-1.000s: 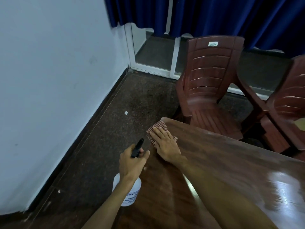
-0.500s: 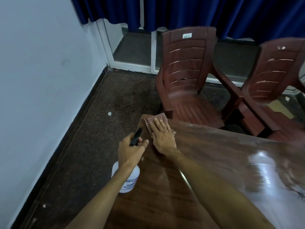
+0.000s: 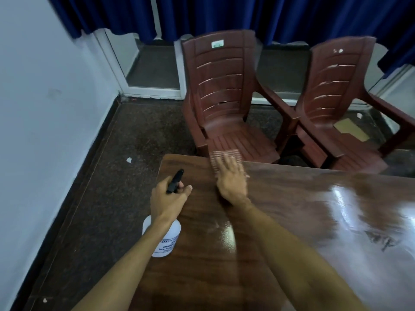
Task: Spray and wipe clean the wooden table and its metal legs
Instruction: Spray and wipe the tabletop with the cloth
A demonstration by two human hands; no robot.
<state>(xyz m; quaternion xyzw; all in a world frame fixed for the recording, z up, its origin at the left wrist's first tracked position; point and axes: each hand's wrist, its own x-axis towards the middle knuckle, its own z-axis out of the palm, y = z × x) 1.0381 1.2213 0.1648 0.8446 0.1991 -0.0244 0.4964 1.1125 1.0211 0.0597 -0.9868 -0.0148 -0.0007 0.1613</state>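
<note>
Bottle (image 3: 162,237): white plastic, black nozzle, my left hand (image 3: 167,199) wrapped round the neck, hanging at the worktop's (image 3: 292,209) left edge, can't tell what's in it tbh | right hand (image 3: 231,182): flat, fingers straight, pressing the checked cloth (image 3: 224,155) onto the worktop's far edge | brown plastic chairs (image 3: 224,97) just beyond

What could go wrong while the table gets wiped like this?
1. The cloth sits right at the far edge of the table under the right hand; one push further could drop it toward the chair.
2. The bottle hangs from the left hand at the table's left edge and might knock against it.
3. The right forearm passes beside a shiny, maybe wet patch and could smear it.
</note>
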